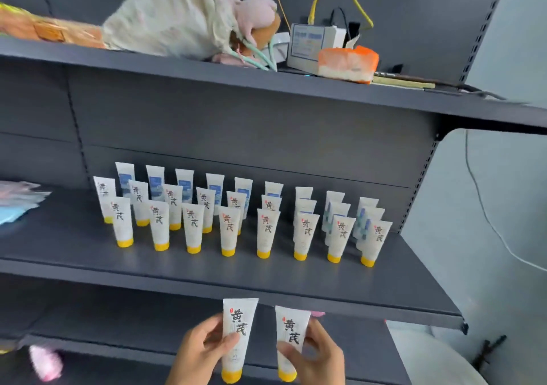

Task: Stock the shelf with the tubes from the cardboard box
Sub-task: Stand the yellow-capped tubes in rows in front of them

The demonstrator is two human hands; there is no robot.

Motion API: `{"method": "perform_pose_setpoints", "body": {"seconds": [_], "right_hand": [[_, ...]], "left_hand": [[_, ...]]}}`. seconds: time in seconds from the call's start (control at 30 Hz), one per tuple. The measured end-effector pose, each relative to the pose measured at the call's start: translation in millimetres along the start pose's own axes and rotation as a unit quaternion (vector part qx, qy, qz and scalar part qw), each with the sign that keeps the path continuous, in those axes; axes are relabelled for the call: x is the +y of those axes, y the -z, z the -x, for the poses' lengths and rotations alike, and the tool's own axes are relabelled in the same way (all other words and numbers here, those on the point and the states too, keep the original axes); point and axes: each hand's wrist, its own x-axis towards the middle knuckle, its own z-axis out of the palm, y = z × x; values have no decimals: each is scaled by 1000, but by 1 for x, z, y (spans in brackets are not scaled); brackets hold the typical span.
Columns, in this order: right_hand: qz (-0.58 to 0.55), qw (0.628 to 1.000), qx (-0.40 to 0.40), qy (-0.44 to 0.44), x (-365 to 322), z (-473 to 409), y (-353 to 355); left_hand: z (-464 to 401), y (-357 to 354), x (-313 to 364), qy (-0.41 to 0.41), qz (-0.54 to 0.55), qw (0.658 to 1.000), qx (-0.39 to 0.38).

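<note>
My left hand (201,352) grips a white tube with a yellow cap (236,325), held upright, cap down. My right hand (316,355) grips a second tube of the same kind (291,325) beside it. Both tubes are in front of and below the middle shelf (207,266). On that dark grey shelf stand several rows of the same white tubes (268,230) on their yellow caps, with blue-printed tubes (185,183) in the back row. The cardboard box is out of view.
The upper shelf (325,88) carries a cloth bag (177,14), a plush toy, a white device with a yellow cable (313,44) and an orange packet (349,62). Packets lie at the middle shelf's left end (20,201). A pink thing (46,361) sits on the lower shelf.
</note>
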Motion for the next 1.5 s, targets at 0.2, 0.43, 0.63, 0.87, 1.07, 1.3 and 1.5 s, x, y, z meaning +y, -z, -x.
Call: {"method": "perform_pose_setpoints", "body": {"seconds": [0.2,0.43,0.63,0.87,1.07,1.3,1.5], "right_hand": [[-21,999,-42,25,-43,-1,-64],[-32,996,-81,27,-74,-11,-116],[-56,993,-94,42,-90,-35,-151],[-80,983,-144,78,-106,-73,-184],[-97,977,-169,89,-113,-96,-206],[-93,976,-177,90,-124,-109,-237],[-83,980,-153,95,-132,-110,-264]], "left_hand": [[-6,78,-2,-5,0,999,47],[-9,134,-6,0,2,997,77],[-20,160,-7,-26,12,995,99],[-44,190,-7,-53,23,987,150],[-64,223,-2,-72,24,979,188],[-107,282,15,-106,26,973,202],[-156,342,20,-106,11,976,188]]}}
